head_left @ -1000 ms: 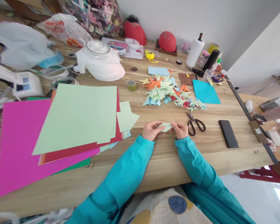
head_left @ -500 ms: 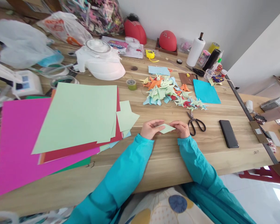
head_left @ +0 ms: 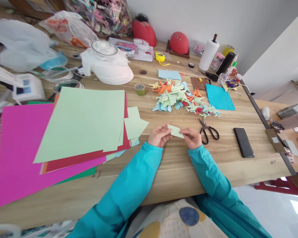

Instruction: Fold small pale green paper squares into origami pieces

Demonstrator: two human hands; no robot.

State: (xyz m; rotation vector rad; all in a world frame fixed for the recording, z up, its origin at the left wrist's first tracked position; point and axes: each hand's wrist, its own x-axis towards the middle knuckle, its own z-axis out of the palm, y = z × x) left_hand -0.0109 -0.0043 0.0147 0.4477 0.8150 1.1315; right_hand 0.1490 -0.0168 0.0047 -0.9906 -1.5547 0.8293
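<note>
The print on the plastic bag [head_left: 64,28] is too blurry to read. The left hand [head_left: 159,136] and right hand [head_left: 192,138] each pinch the small green paper [head_left: 175,131], which is tilted more than before.

Nothing could be read — the orange print on the plastic bag [head_left: 64,28] and the lettering on the bright packet [head_left: 125,47] were blurred, and a dark mark [head_left: 272,162] on the table [head_left: 178,172] was too small.
</note>
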